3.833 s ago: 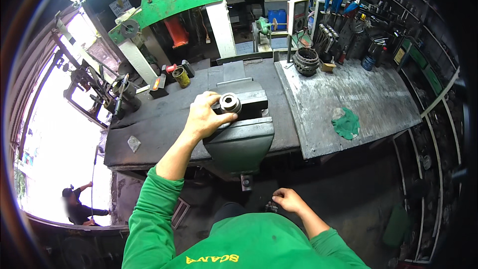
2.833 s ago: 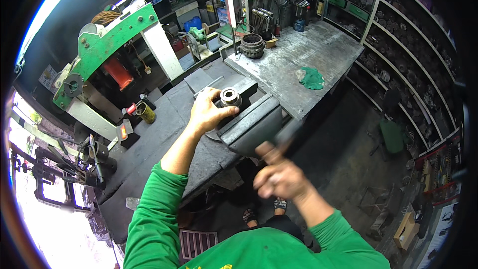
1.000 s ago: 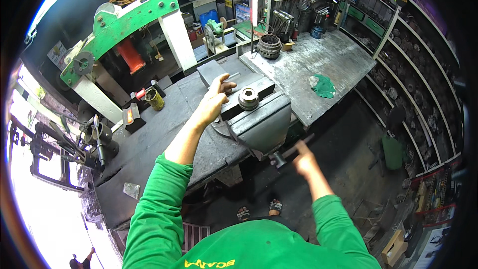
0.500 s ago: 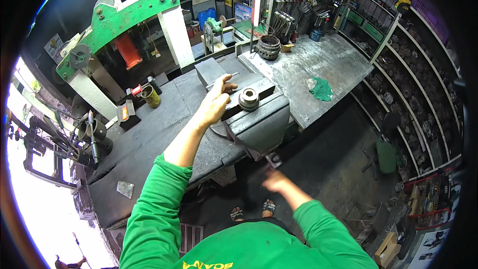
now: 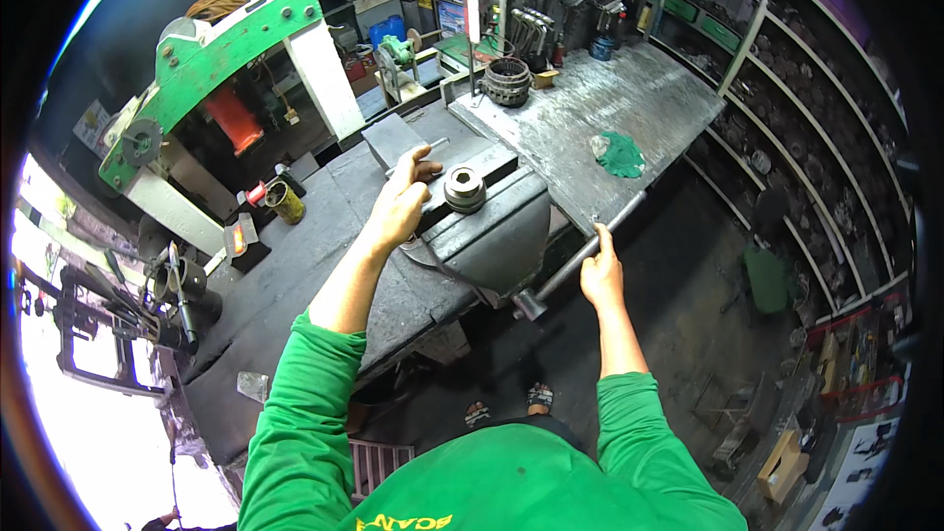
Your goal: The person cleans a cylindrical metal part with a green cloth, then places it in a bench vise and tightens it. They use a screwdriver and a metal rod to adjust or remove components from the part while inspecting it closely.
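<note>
A large grey bench vise (image 5: 501, 241) stands at the bench edge. On top of its jaws sits a round stepped metal part (image 5: 464, 189) with a hole through its middle. My left hand (image 5: 398, 205) is beside that part on its left, fingers curled round a thin metal rod (image 5: 433, 149) whose end sticks out past them. Low at the right, my right hand (image 5: 602, 275) is closed on the vise's long handle bar (image 5: 565, 273), which slants up to the right from the screw head (image 5: 529, 305).
A metal-topped table (image 5: 669, 103) at right carries a toothed ring (image 5: 506, 82) and a green rag (image 5: 621, 154). A green press frame (image 5: 236, 49) rises at left. Near it stand a yellow can (image 5: 286, 203) and a tool-filled pot (image 5: 182, 285). Parts shelves (image 5: 806, 128) line the right.
My right hand has moved up and right from below the vise screw onto the handle bar, which now shows slanting rightward. The left hand stays beside the round part. The view has shifted slightly.
</note>
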